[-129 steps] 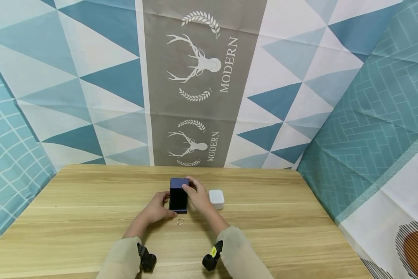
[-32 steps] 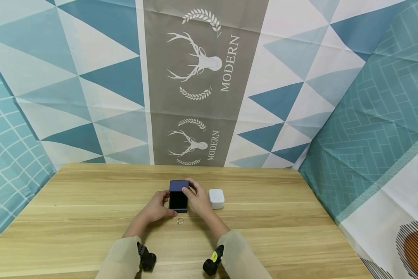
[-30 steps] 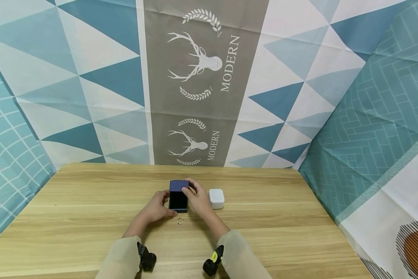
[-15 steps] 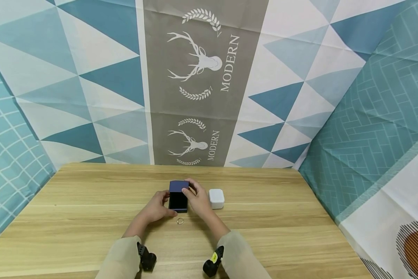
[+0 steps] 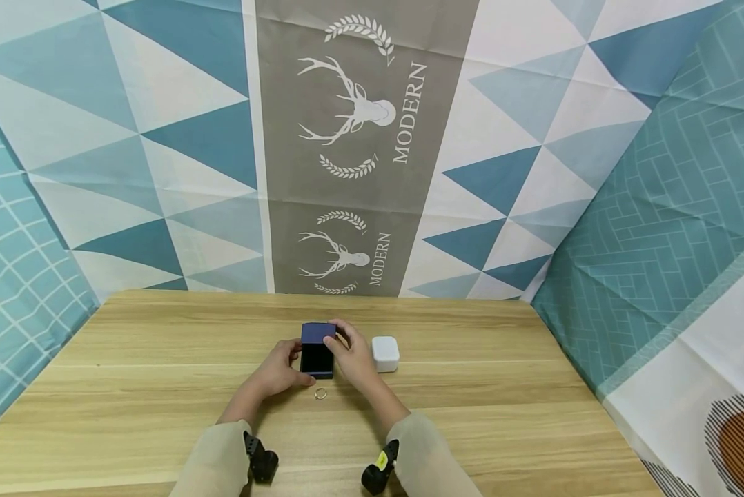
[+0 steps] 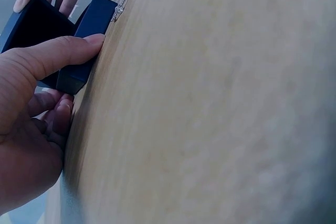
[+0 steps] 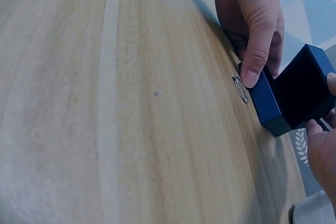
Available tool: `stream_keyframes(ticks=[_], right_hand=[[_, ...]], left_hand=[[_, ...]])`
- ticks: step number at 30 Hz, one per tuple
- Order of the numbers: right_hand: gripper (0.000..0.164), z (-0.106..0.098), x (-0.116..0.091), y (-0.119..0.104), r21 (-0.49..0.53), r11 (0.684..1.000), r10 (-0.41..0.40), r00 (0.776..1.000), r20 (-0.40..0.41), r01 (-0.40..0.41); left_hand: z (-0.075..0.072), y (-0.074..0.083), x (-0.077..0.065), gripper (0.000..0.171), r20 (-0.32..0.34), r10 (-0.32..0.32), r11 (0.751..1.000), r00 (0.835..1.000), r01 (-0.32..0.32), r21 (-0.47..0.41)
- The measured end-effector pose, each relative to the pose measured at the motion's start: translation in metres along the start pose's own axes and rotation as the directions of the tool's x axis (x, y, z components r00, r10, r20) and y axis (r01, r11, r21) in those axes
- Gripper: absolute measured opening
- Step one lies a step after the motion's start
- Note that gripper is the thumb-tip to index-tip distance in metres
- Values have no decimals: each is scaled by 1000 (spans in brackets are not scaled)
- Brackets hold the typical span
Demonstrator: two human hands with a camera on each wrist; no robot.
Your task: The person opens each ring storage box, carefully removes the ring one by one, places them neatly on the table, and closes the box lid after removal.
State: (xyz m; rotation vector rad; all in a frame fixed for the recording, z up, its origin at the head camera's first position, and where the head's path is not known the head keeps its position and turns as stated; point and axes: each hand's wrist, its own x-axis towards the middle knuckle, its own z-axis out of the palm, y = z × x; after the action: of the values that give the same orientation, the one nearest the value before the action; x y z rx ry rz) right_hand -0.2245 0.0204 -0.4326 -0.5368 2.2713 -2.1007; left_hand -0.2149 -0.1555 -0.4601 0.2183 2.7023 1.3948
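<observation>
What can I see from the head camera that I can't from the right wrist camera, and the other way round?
Only the head view: both sleeves, the wrist cameras and the word MODERN on the wall. Only the right wrist view: the textured detail of the ring, too small to make out from the head. Both: the left hand, right hand, blue box, white box and table.
</observation>
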Motion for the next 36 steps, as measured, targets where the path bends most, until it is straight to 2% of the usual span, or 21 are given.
stream_keyframes(ticks=[17,29,36], right_hand=[[34,1,-1,1,-24,999,32,999,-13,-32],[35,0,-2,1,17,1000,3,1000,2,-3],[35,1,-3,2,29,999,26,1000,-1,-26]], left_hand=[[0,0,1,86,-8,11,1000,1000,-11,-7],[0,-2,2,86,-7,3,1000,1000,-2,3],[1,-3,2,85,-13,11,1000,1000,-10,5]])
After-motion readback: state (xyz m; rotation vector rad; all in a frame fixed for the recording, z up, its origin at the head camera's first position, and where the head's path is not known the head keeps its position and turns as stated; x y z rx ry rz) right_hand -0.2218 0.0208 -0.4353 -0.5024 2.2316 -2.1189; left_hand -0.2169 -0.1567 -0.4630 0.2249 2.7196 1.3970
